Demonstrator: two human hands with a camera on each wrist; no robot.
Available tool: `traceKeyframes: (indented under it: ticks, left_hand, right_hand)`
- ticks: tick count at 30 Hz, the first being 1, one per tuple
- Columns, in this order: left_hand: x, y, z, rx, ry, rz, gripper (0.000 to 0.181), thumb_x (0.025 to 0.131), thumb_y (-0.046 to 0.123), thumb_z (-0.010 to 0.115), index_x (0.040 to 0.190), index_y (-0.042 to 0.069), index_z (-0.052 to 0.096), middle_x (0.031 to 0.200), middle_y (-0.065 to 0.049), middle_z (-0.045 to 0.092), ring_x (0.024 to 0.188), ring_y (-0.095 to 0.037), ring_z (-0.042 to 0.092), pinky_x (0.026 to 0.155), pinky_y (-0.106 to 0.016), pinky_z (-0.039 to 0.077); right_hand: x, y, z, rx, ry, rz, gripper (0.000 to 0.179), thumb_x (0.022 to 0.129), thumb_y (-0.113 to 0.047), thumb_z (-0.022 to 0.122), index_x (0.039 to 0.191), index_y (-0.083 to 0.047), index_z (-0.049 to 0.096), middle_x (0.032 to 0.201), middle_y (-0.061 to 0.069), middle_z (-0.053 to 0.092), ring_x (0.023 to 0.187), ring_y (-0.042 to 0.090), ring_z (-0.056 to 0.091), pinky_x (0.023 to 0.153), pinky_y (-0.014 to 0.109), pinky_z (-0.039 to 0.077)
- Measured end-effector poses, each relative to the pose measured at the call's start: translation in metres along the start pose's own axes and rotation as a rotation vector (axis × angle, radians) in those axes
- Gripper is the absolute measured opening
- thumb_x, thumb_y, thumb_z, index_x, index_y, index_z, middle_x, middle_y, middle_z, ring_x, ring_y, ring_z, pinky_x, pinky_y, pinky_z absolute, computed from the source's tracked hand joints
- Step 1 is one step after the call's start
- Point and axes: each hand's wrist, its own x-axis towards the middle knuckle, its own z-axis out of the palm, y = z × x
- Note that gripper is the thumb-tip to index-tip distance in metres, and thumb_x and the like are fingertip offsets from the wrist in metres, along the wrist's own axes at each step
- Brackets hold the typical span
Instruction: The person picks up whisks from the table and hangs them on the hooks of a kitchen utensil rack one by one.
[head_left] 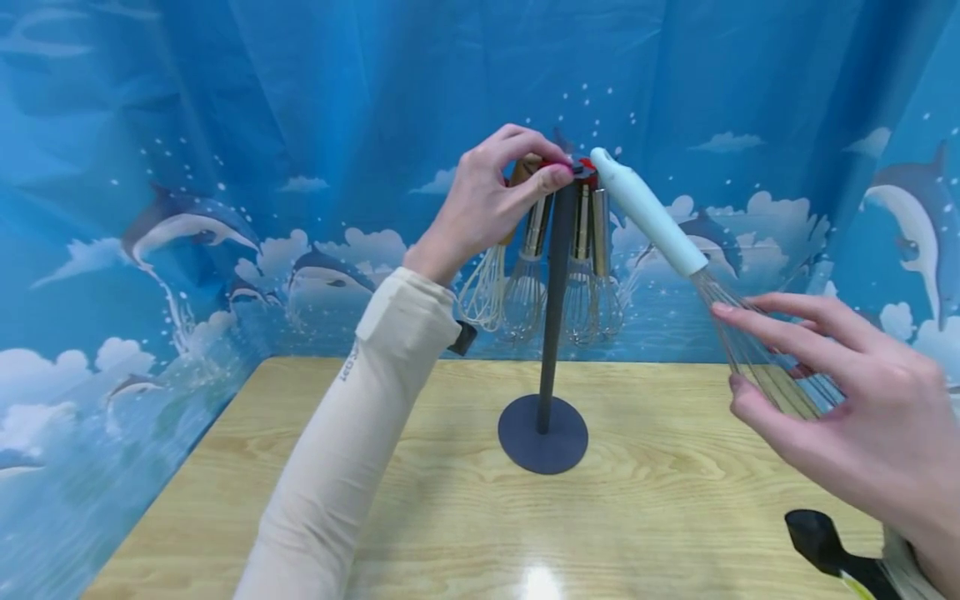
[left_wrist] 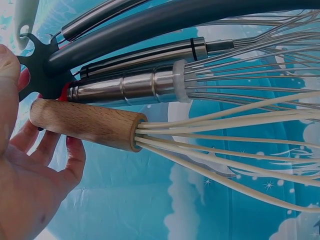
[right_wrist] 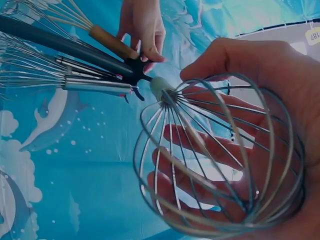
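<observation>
My right hand (head_left: 862, 383) holds a whisk by its wire loops, the fingers curled about the wires. This whisk's pale blue handle (head_left: 651, 218) points up and left, its tip right at the top of a dark hanging stand (head_left: 555, 308). With thumb and fingers, my left hand (head_left: 495, 187) pinches the stand's hooked head (left_wrist: 40, 67). Below that hand hangs a whisk with a wooden handle (left_wrist: 90, 122) and cream strands. Several whisks with steel handles (left_wrist: 127, 87) hang around the pole beside it.
The stand's round base (head_left: 543, 454) rests on a wood-grain table (head_left: 420, 500). A black rounded tool end (head_left: 813, 537) shows by my right wrist at the lower right. Behind the table hangs a blue curtain (head_left: 420, 83) printed with dolphins and clouds.
</observation>
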Motion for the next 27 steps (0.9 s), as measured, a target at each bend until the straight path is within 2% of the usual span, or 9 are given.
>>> traceKeyframes:
  ticks: [4,9,12,14,15,17,19,24,27]
  left_hand:
    - [0.0,0.0,0.0,0.008,-0.003,-0.002,0.028,0.099,0.032,0.067,0.118,0.012,0.074,0.128,-0.003,0.062,0.103,-0.011,0.054,0.087,-0.02,0.044]
    - [0.0,-0.001,0.0,0.001,-0.002,0.002,0.028,0.099,0.031,0.067,0.117,0.011,0.074,0.127,-0.003,0.062,0.102,-0.011,0.054,0.087,-0.02,0.044]
    - [0.001,-0.001,0.0,-0.011,-0.001,0.006,0.028,0.099,0.03,0.068,0.117,0.01,0.074,0.126,-0.003,0.063,0.101,-0.011,0.054,0.086,-0.02,0.044]
    - [0.001,-0.001,0.0,-0.019,-0.002,0.007,0.027,0.099,0.03,0.068,0.117,0.01,0.074,0.125,-0.004,0.063,0.1,-0.011,0.054,0.086,-0.02,0.045]
    - [0.001,-0.001,0.0,-0.022,-0.002,0.007,0.027,0.099,0.03,0.068,0.117,0.01,0.074,0.125,-0.004,0.063,0.1,-0.011,0.054,0.086,-0.02,0.045]
    - [0.002,-0.001,-0.001,-0.024,-0.001,0.004,0.027,0.099,0.03,0.068,0.117,0.01,0.074,0.125,-0.003,0.063,0.099,-0.011,0.054,0.086,-0.019,0.045]
    - [0.002,-0.001,-0.001,-0.021,0.0,0.005,0.028,0.099,0.03,0.068,0.117,0.01,0.074,0.125,-0.003,0.063,0.099,-0.011,0.054,0.086,-0.019,0.045]
    - [0.0,-0.001,0.0,-0.015,0.006,0.009,0.027,0.099,0.029,0.068,0.117,0.009,0.074,0.125,-0.004,0.063,0.098,-0.01,0.055,0.086,-0.02,0.045]
    - [-0.001,0.0,0.001,-0.025,0.003,0.004,0.027,0.099,0.03,0.068,0.117,0.011,0.074,0.125,-0.003,0.062,0.099,-0.01,0.055,0.086,-0.02,0.046]
  right_hand:
    - [0.0,-0.011,0.0,-0.016,0.011,-0.018,0.075,0.067,-0.012,0.084,0.138,-0.028,0.067,0.129,0.015,0.065,0.093,0.013,0.052,0.069,0.011,0.036]
    - [0.003,-0.029,0.003,-0.067,0.002,-0.028,0.058,0.081,-0.032,0.076,0.137,-0.021,0.068,0.131,0.02,0.063,0.097,0.032,0.054,0.073,0.038,0.038]
    - [0.002,-0.036,0.01,-0.078,0.013,-0.044,0.052,0.089,-0.041,0.063,0.135,-0.017,0.069,0.131,0.021,0.062,0.093,0.032,0.054,0.069,0.046,0.039]
    - [0.0,-0.038,0.017,-0.069,0.033,-0.054,0.05,0.087,-0.035,0.066,0.134,-0.015,0.069,0.129,0.021,0.062,0.09,0.032,0.053,0.067,0.046,0.039]
    - [-0.002,-0.039,0.022,-0.057,0.048,-0.058,0.052,0.083,-0.026,0.068,0.134,-0.015,0.069,0.129,0.022,0.062,0.089,0.032,0.054,0.065,0.047,0.04]
    - [-0.004,-0.039,0.034,-0.028,0.093,-0.065,0.051,0.083,-0.024,0.067,0.133,-0.014,0.07,0.126,0.024,0.062,0.088,0.034,0.054,0.064,0.046,0.04]
    - [-0.007,-0.04,0.048,0.002,0.124,-0.061,0.059,0.074,-0.012,0.074,0.133,-0.014,0.069,0.124,0.026,0.061,0.087,0.034,0.054,0.063,0.044,0.04]
    - [-0.01,-0.038,0.091,0.095,0.159,-0.045,0.063,0.073,-0.006,0.079,0.134,-0.014,0.068,0.119,0.026,0.059,0.088,0.034,0.054,0.061,0.042,0.042]
    - [-0.01,-0.035,0.117,0.165,0.158,-0.037,0.063,0.075,-0.006,0.081,0.136,-0.014,0.066,0.119,0.027,0.058,0.096,0.036,0.055,0.067,0.045,0.046]
